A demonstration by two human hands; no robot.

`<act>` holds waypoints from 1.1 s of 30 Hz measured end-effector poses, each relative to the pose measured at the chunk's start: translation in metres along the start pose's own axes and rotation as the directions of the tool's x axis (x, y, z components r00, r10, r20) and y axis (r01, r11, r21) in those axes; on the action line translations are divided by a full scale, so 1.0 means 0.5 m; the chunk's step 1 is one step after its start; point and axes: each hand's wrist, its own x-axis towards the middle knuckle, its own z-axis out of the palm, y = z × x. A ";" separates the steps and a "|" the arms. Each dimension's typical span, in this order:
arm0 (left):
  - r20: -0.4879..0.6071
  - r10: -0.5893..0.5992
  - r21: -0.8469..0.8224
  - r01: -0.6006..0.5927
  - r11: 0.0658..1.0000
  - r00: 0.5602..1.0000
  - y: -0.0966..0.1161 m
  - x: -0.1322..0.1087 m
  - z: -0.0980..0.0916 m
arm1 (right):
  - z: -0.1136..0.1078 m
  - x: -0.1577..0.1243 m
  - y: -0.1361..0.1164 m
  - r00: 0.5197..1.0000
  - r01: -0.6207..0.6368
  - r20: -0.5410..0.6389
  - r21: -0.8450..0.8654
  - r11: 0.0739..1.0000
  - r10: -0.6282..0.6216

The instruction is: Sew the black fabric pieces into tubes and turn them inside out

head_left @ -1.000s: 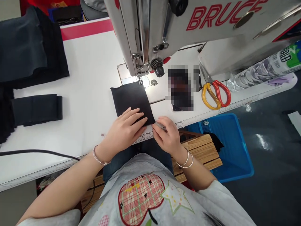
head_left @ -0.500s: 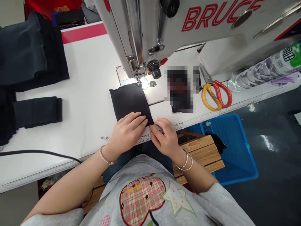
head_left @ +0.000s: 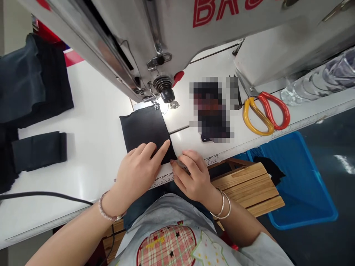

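Note:
A small square of black fabric (head_left: 144,127) lies on the white sewing table (head_left: 91,147), its far edge at the presser foot (head_left: 155,106) of the sewing machine (head_left: 155,40). My left hand (head_left: 138,170) rests flat on the near part of the fabric, fingers stretched out together. Close to its right, my right hand (head_left: 191,177) sits at the fabric's near right corner by the table's ruler edge, fingers curled around a thin metal tool that is only partly visible.
Yellow and red scissors (head_left: 264,112) lie to the right by a plastic bottle (head_left: 318,83). A blurred dark object (head_left: 210,109) sits between them and the needle. Folded black fabric (head_left: 39,149) and a dark pile (head_left: 30,81) are at left. A blue bin (head_left: 299,181) and wooden stool (head_left: 249,183) stand below.
My head has moved closer to the machine, so the view shifted. Both hands stay at the fabric's near edge, and the left fingers now point further toward its right edge.

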 end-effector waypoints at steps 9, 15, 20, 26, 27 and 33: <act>0.041 -0.219 0.094 0.215 0.972 0.975 0.011 -0.009 0.009 | 0.005 -0.002 0.004 1.000 -0.021 -0.020 0.004 1.000 0.022; 0.092 -0.125 -0.042 0.129 0.991 0.988 0.010 0.001 0.014 | 0.004 -0.006 0.007 1.000 -0.029 0.009 0.028 0.999 0.029; 0.053 0.026 -0.149 -0.018 0.989 0.998 0.017 0.007 0.026 | 0.004 -0.006 0.006 0.999 -0.039 0.000 0.030 0.999 0.039; 0.012 0.001 -0.152 0.001 0.988 1.000 0.028 0.015 0.035 | 0.005 -0.008 0.008 1.000 -0.019 0.001 0.052 0.998 0.019; 0.003 -0.002 -0.149 0.002 0.989 1.000 0.030 0.017 0.034 | 0.005 -0.008 0.008 1.000 -0.018 0.003 0.050 0.999 0.018; -0.021 -0.040 -0.156 0.036 0.987 0.999 0.039 0.022 0.037 | 0.000 -0.004 0.007 0.999 -0.014 0.030 0.018 1.000 0.013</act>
